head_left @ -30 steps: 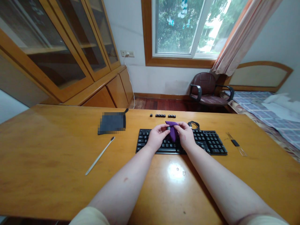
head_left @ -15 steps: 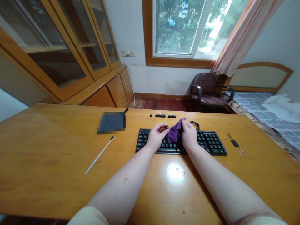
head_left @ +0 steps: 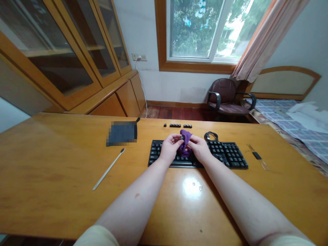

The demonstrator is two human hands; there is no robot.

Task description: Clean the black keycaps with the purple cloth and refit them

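My left hand (head_left: pixel 170 148) pinches a small black keycap (head_left: pixel 182 137) between thumb and fingers, above the left half of a black keyboard (head_left: pixel 232 155). A purple cloth (head_left: pixel 186 147) is gripped in my right hand (head_left: pixel 200 148), whose fingers press it up against the keycap. Both hands almost meet over the keys, and they hide the middle of the keyboard. Behind the keyboard, several loose keycaps (head_left: pixel 175 125) lie in a row on the desk.
The wooden desk (head_left: pixel 61 164) carries a dark pouch (head_left: pixel 123 132) and a long thin brush (head_left: pixel 109 169) at left. A coiled cable (head_left: pixel 211 136) lies behind the keyboard, and a wire keycap puller (head_left: pixel 257 156) is at right. Beyond the desk stands an armchair (head_left: pixel 225 97).
My right hand has moved left with the purple cloth, bringing it onto the keycap. The coiled cable is now uncovered. My left hand has stayed nearly in place.
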